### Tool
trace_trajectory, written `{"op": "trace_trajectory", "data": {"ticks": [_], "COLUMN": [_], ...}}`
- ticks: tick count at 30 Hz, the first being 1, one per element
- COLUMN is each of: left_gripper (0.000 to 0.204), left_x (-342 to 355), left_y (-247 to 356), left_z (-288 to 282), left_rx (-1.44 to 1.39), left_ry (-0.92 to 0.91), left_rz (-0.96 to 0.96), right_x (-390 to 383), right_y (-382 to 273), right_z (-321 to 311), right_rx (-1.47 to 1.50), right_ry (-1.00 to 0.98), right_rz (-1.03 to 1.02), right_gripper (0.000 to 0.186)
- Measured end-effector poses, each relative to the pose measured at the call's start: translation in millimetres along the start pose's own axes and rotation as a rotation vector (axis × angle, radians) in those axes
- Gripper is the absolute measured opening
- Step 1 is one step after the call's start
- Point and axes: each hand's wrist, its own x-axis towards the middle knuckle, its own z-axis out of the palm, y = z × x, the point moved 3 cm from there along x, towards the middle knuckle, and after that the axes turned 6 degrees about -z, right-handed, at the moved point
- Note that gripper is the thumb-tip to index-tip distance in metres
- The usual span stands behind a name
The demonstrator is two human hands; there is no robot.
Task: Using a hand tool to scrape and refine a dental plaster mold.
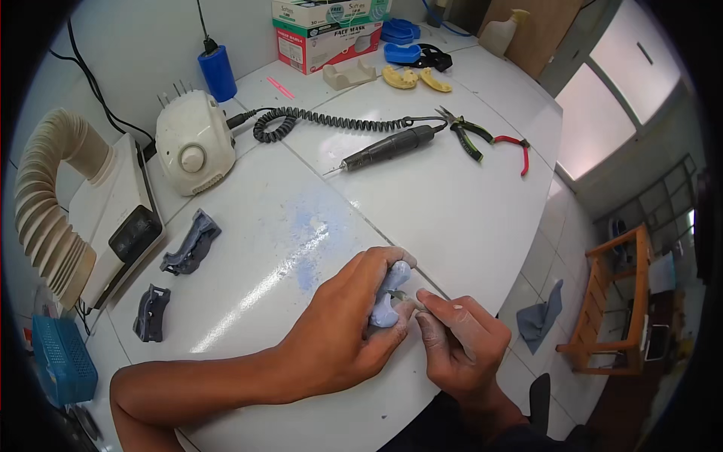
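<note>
Pale blue piece [385, 310] clasped in the left hand [339, 316], right hand [471, 343] close at its right

The white tiled surface [444, 211], glossy and seamed with thin dark joints, has a curved right side; the forearms cover part of its near side. Past it on the right stands a wooden frame [625, 301], what it carries too dim to make out. On the left, a beige ribbed hose [34, 196] arches from a white, boxy machine [105, 226], next to a rounded white control box [193, 154] with a knob and thin upright pins. Two stacked cardboard boxes [327, 45] stand at the far side, the upper one cut off by the view's edge. A teal perforated basket [64, 361] at the near left runs into the dark rim.

The left hand curls around the pale blue piece, fingers and thumb closed on it near the middle of the surface's near side. The right hand's thumb and forefinger are drawn together, powdery at the tips; whether they pinch anything, I cannot tell.

Farther off lies a slim black handpiece [388, 147]. Right of it are pliers [467, 135]; whether the adjoining red handle [524, 154] belongs to them is unclear. Two blocky gray-blue pieces [192, 245] with uneven edges lie on the left. The pale blue piece looks smooth and lobed, partly hidden by fingers. Fine blue powder [305, 264] speckles the tiles.
</note>
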Motion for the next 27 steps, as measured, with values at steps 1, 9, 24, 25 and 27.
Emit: {"op": "trace_trajectory", "data": {"ticks": [1, 9, 24, 25, 27], "left_gripper": [0.041, 0.041, 0.045, 0.047, 0.048], "left_x": [-0.1, -0.6, -1.1, -1.0, -0.8], "left_y": [-1.4, 1.0, 1.9, 3.8, 5.5], "left_z": [0.6, 2.3, 3.3, 3.9, 2.8], "left_rx": [0.017, 0.053, 0.01, -0.016, -0.043], "left_ry": [0.019, 0.062, 0.031, 0.043, 0.055], "left_rz": [0.03, 0.073, 0.062, 0.087, 0.113], "right_x": [-0.1, -0.7, -0.4, 0.3, 0.4], "right_y": [-0.1, -0.1, -0.9, -1.5, -2.0], "right_z": [0.3, -0.9, -1.1, -1.1, -1.6], "right_rx": [-0.002, -0.01, 0.004, 0.011, 0.017], "right_ry": [0.003, 0.008, 0.006, 0.004, 0.004], "right_rz": [-0.001, 0.003, -0.016, -0.026, -0.037], "right_gripper": [0.034, 0.035, 0.036, 0.036, 0.035]}}
